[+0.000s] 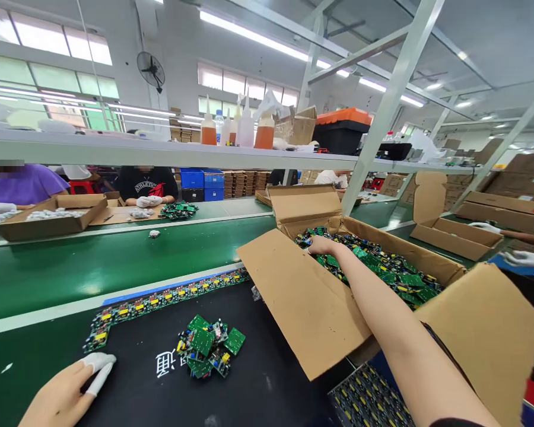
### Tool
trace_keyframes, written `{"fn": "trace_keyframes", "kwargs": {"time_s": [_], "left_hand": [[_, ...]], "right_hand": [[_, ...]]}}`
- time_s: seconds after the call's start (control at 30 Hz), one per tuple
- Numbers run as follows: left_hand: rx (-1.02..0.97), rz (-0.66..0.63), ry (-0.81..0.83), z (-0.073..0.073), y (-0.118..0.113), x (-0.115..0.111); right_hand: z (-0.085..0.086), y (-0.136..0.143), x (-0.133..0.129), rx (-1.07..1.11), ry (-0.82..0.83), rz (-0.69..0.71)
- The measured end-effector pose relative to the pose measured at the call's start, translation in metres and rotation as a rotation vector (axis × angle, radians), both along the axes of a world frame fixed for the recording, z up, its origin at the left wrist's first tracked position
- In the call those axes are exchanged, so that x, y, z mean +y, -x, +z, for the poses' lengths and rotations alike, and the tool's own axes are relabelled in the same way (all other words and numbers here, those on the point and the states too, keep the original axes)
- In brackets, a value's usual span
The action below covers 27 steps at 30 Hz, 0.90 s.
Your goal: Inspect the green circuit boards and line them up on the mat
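My right hand point(321, 245) reaches over the flap into a big cardboard box point(302, 299) filled with green circuit boards point(382, 270). Its fingertips are among the boards, so what they hold is hidden. My left hand point(78, 382) rests on the black mat point(151, 403) at the lower left, white covers on its thumb and finger, which lie slightly apart with nothing between them. Right of it, a loose pile of circuit boards point(202, 344) lies on the mat. A row of boards with yellow parts point(169, 296) runs along the mat's far edge and bends toward my left hand.
A green conveyor belt point(196, 240) passes beyond the mat, carrying a small white item point(154, 234). Gloved people sit across it by an open carton point(57, 222). Overhead, a shelf point(160, 155) holds bottles. More boards in a tray point(371, 397) lie below the box.
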<state>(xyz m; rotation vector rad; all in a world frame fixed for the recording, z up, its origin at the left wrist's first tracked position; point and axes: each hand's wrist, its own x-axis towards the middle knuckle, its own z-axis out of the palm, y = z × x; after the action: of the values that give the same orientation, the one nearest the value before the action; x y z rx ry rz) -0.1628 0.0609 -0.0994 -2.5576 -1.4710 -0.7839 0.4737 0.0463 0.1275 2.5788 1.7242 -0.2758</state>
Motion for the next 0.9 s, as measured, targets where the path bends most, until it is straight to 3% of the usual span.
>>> {"fn": "trace_keyframes", "kwargs": {"time_s": [0.17,0.4,0.57,0.7,0.8,0.9], "left_hand": [[0.069,-0.058,-0.014,0.003,-0.004,-0.002],[0.077,-0.109,0.010,0.020,-0.012,-0.009],[0.056,-0.182,-0.056,0.025,-0.019,-0.014],[0.053,-0.206,-0.039,0.031,-0.031,-0.021],[0.047,-0.199,0.067,0.038,-0.042,-0.028],[0.018,-0.200,0.165,0.046,-0.052,-0.034]], "right_hand": [[0.028,0.010,-0.011,0.036,-0.190,-0.016],[0.078,0.009,-0.026,0.030,-0.446,-0.070],[0.105,0.049,-0.035,0.047,-0.544,0.008],[0.087,0.122,-0.045,0.126,-0.429,0.236],[0.052,0.182,-0.055,-0.051,-0.186,0.483],[0.011,0.231,-0.068,-0.230,-0.058,0.562]]}}
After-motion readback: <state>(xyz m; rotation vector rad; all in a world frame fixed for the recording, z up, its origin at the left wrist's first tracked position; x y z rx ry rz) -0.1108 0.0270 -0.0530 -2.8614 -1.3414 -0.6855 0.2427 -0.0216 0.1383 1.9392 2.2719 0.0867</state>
